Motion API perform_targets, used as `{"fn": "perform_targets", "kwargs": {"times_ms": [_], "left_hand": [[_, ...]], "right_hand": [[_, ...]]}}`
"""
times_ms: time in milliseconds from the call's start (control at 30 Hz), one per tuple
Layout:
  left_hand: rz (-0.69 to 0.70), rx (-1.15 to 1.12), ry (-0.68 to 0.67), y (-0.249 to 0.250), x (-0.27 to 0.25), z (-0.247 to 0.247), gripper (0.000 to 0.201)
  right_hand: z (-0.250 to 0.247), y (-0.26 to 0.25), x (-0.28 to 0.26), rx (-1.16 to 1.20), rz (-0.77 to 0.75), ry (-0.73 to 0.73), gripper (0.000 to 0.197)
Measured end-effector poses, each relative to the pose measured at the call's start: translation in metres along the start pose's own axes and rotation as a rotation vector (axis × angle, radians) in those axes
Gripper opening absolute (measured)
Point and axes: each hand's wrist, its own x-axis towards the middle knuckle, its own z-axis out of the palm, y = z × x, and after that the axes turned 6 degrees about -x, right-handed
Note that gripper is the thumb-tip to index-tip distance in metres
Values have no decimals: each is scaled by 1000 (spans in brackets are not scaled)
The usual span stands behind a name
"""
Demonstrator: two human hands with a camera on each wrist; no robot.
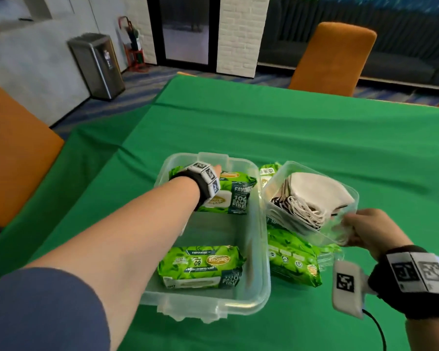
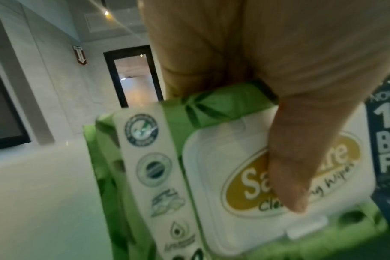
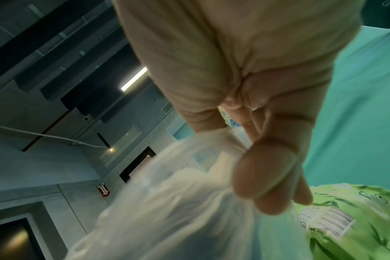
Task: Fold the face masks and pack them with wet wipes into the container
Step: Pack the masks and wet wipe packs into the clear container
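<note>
Green cloth covers the table, on which the clear rigid container serves as landmark. Left hand grips a soft, glossy wipes pack at the container's far end; seat it flat, flip-lid up. Right of the container, the right hand pinches a thin clear tray of pale folded masks; keep it level.

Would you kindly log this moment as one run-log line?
left hand: grips wipes pack in big container | right hand: holds small tub of masks, tilted
</note>
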Motion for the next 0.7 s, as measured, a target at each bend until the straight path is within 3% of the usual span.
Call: {"fn": "perform_targets", "kwargs": {"times_ms": [167,300,533,700], "left_hand": [[-141,-203,-33,0,35,51,50],[-183,-214,-23,3,54,80,55],[-163,-210,37,8,61,79,48],[-129,-205,162,15,61,72,46]], "right_hand": [[-1,8,8,32,-14,-27,13],[-3,9,8,50,-45,-52,19],[-1,10,3,85,-57,-51,19],[-4,6,-3,65,-75,-60,21]]}}
